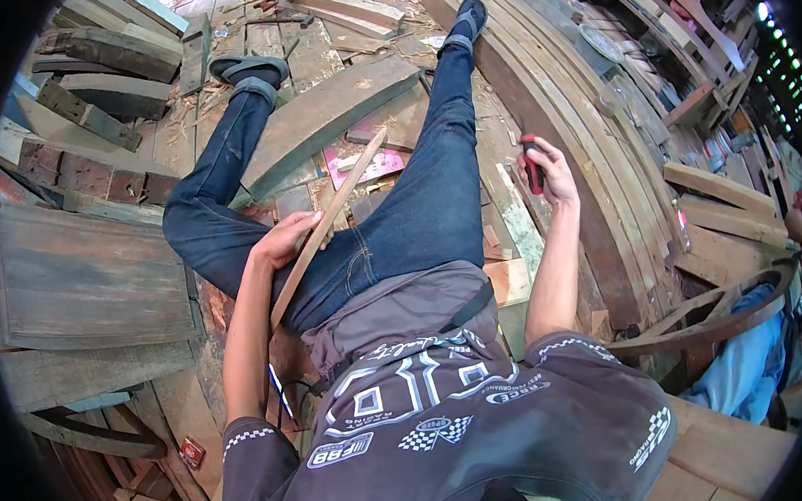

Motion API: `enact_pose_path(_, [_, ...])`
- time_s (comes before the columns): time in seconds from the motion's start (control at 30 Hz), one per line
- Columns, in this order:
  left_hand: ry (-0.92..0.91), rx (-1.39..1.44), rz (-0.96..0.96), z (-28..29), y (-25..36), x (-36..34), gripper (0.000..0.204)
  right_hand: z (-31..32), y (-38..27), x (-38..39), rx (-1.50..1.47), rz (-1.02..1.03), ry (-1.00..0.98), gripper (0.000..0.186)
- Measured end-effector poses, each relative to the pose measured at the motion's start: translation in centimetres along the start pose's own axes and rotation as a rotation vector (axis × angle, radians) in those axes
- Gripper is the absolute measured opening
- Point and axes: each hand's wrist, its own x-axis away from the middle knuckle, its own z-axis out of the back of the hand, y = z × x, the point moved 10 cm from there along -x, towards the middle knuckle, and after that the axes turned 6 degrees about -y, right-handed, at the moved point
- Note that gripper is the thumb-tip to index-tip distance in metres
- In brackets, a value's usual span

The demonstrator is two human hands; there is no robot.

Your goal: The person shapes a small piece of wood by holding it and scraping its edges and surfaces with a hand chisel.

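I sit on the floor with both legs stretched out. My left hand (283, 241) is closed around a long thin wooden strip (349, 185), which slants across my lap and narrows to a point at its far end. Out to the right, beyond my thigh, my right hand (557, 175) grips a tool with a red-and-black handle (532, 165). Its working end is too small to make out, and it is apart from the strip. Between my legs lies a thick curved wooden beam (333, 115), with a pink sheet (379, 165) near it.
Long curved planks (589, 165) run along my right side. Stacked timber pieces (111, 94) and a wide wooden panel (95, 274) lie to the left. Wood chips litter the far floor. At the right edge, a person in light blue trousers (747, 358) is beside a curved wooden frame (708, 316).
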Motion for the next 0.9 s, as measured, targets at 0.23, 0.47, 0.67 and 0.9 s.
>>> enact_pose_path(0.23, [0.002,0.016,0.009,-0.1,0.0,-0.2,0.038,2.8,5.1,-0.1,0.769,-0.447,-0.143,0.031])
enact_pose_path(0.47, [-0.014,0.003,0.004,-0.3,0.1,0.1,0.038,-1.1,0.5,-0.6,-0.162,-0.054,-0.166,0.032])
enact_pose_path(0.67, [0.008,0.018,0.003,0.0,-0.1,-0.2,0.039,1.0,5.4,0.1,0.79,-0.612,-0.145,0.025])
enact_pose_path(0.9, [-0.018,-0.013,-0.023,-0.2,0.2,-0.1,0.039,-2.6,2.5,-1.0,-0.1,-0.221,-0.218,0.03])
